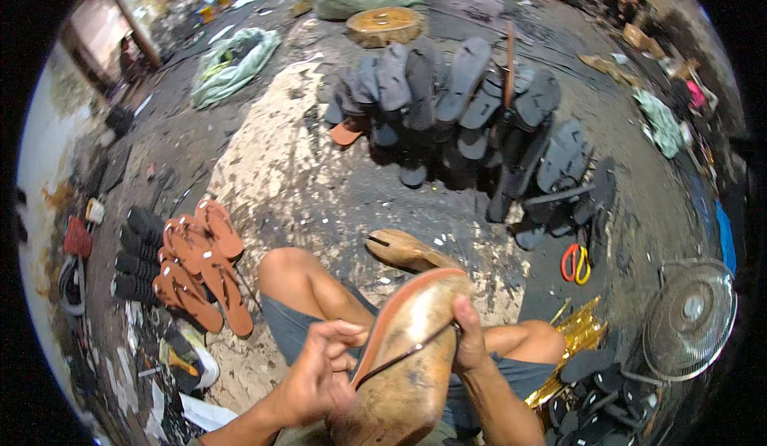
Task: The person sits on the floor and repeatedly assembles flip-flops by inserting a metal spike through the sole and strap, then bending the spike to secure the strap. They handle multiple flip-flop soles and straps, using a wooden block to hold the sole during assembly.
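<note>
A worn wooden shoe last (399,402) stands tilted above my lap. A flip-flop with a reddish-brown sole (385,314) lies along its left side, and a thin dark strap (406,354) runs across the last. My right hand (471,338) is closed round the last's right side, with the thumb near its upper end. On the left, my left hand (323,366) has curled fingers and its thumb at the sole's edge, beside the strap's lower end; the exact pinch is partly hidden. A second wooden last (403,249) lies on the floor just past my hands.
Brown flip-flops (200,266) and black ones (136,258) lie at the left. Ahead stands a curved pile of dark sandals (463,87), with a wooden block (385,24) behind. At the right are red-and-yellow-handled scissors (575,264), a fan (691,318) and gold foil (579,330).
</note>
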